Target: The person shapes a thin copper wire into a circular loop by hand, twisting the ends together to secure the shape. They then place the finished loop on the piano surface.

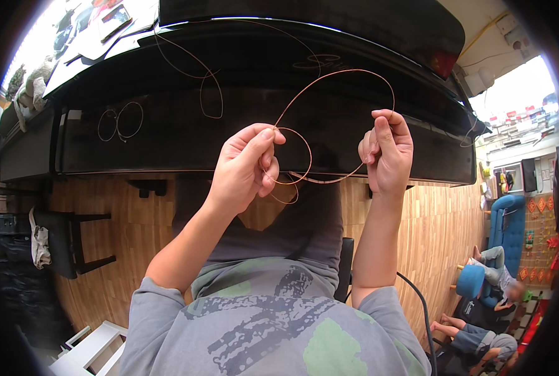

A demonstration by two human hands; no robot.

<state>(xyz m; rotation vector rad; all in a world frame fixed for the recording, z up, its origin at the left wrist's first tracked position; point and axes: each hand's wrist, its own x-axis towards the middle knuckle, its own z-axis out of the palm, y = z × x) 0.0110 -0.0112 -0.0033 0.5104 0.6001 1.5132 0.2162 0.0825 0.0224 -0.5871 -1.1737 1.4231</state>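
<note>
I see both hands raised over the black piano [242, 135]: left hand [245, 166] and right hand [386, 153] each closed in a pinch on the looped copper wire [339, 75] between them.

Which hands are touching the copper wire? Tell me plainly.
Touching, both: the head view shows the left hand pinching the copper wire at its loop, the right hand pinching its other end.
</note>
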